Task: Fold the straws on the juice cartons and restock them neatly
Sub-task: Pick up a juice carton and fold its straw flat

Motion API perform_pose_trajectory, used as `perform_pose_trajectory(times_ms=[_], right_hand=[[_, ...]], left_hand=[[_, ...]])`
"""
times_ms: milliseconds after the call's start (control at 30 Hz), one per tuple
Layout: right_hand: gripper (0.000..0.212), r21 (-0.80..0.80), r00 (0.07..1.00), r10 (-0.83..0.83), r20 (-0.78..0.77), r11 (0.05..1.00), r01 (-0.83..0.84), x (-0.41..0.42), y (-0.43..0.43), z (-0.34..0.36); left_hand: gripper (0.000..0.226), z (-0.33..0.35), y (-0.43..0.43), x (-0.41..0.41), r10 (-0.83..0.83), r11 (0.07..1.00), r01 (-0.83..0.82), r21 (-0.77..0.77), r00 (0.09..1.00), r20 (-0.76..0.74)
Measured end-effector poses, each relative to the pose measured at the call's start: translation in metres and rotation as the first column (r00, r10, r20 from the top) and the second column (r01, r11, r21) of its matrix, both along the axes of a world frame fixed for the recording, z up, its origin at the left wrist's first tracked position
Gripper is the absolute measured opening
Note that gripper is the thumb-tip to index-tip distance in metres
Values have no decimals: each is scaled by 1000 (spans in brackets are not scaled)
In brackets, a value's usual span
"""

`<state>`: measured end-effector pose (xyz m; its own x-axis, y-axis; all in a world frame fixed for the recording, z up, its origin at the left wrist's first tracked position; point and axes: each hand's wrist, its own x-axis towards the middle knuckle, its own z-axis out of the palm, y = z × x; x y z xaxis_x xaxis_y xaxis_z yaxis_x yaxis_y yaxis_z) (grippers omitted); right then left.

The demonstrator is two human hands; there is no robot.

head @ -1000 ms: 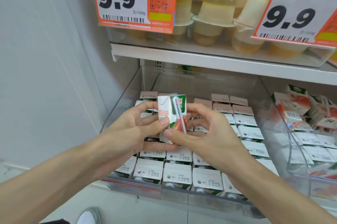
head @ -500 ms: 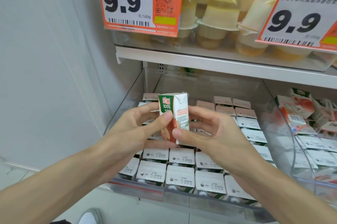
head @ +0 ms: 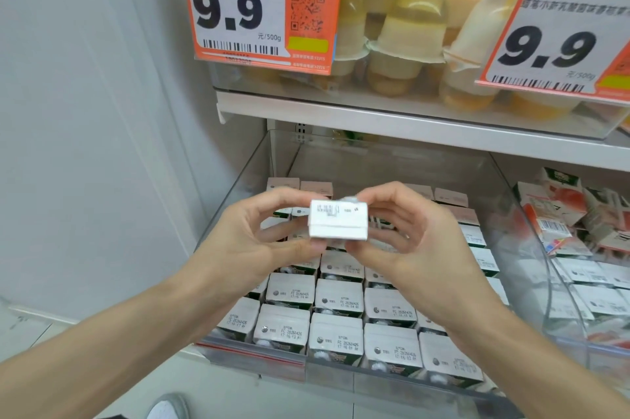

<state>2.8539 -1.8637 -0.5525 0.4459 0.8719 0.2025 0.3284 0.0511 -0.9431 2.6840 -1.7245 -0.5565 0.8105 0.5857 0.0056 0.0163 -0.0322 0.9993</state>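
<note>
**Two hands, one carton above a full bin**

Two hands meet in mid-air over the lower shelf and grip a single juice carton (head: 337, 219) between them. The left hand (head: 252, 238) pinches its left end between thumb and curled fingers, and the right hand (head: 419, 241) pinches its right end the same way. The carton is tipped so that one white end face with a small printed code points at the camera. It hangs clear of the stock below, above the middle of the clear bin (head: 238, 186).

That bin sits at the left end of the lower shelf and is packed with upright cartons (head: 335, 333) in close rows. Five white tops line its front edge and more rows run behind them, partly hidden by the hands, so the total cannot be counted. Across the bin's right wall, a second clear bin (head: 559, 282) holds more cartons; those toward its back (head: 552, 210) lie tumbled at odd angles.

The upper shelf (head: 375, 122) runs just above and carries a clear tray of yellow jelly cups (head: 405, 30). Two orange price tags, each reading 9.9, hang on its front, one at the left (head: 262, 6) and one at the right (head: 559, 33). A plain pale wall (head: 85, 111) closes the shelves' left side. One shoe tip (head: 168, 406) shows on the floor below the bin's front left corner.
</note>
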Motion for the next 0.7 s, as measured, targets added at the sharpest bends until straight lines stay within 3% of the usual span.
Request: perform_pose_trajectory(times_ms=[167, 367, 533, 700], right_hand=[[36, 83, 999, 1, 45, 997, -5, 1, 1, -4], [38, 39, 999, -32, -17, 999, 32, 1, 2, -1], [38, -116, 966, -28, -258, 993, -2, -2, 3, 3], [22, -177, 885, -66, -460, 984, -19, 0, 5, 7]], left_hand=[[44, 4, 1, 0, 8, 997, -9, 72, 1000, 7], [47, 5, 3, -2, -14, 994, 15, 105, 1000, -5], [61, 3, 3, -2, 37, 991, -34, 129, 999, -23], [43, 2, -4, 0, -90, 974, 99, 203, 994, -55]])
